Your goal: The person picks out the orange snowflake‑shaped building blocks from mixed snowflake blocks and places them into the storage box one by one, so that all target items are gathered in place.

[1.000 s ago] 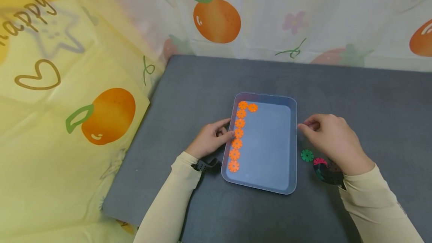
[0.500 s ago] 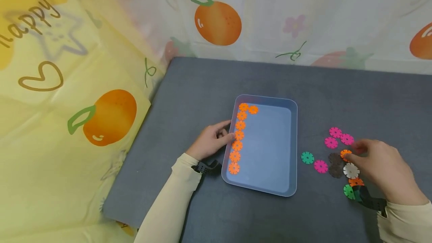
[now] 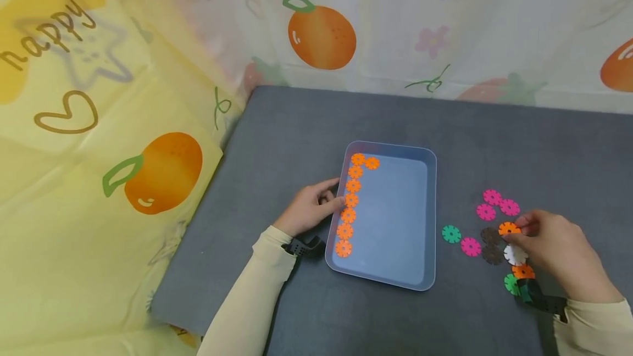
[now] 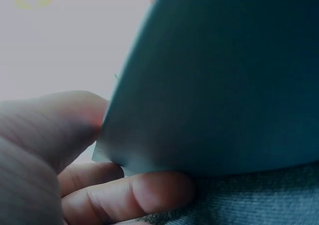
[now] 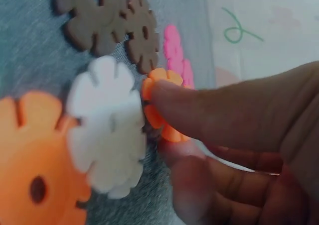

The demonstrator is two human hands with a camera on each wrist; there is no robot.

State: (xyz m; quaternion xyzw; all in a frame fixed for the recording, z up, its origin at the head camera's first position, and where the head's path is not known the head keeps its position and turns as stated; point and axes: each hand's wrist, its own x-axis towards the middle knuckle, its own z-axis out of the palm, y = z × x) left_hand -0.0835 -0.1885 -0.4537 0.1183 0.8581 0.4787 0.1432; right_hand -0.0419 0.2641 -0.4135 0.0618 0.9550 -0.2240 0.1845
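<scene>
My left hand point(image 3: 307, 209) grips the left rim of a blue-grey tray point(image 3: 393, 218), thumb over the edge; the left wrist view shows fingers point(image 4: 149, 192) low against the tray's outer wall. Inside the tray, orange notched plastic discs point(image 3: 348, 215) line the left side, with one more beside the top one. On the table to the right, my right hand point(image 3: 568, 251) pinches an orange notched disc point(image 5: 158, 75) between thumb and fingers. Close to it lie a white disc point(image 5: 107, 125), another orange disc point(image 5: 37, 160) and two brown discs point(image 3: 491, 245).
Several pink discs point(image 3: 492, 197) lie above the brown ones. A teal disc point(image 3: 451, 234) sits just right of the tray, and a green disc point(image 3: 511, 283) is partly hidden by the right wrist strap. A patterned curtain point(image 3: 386, 32) borders the grey table point(image 3: 287, 136).
My right hand has moved from beside the tray's right rim, rightward and down to the loose discs, and has taken hold of an orange one. My left hand has stayed on the tray.
</scene>
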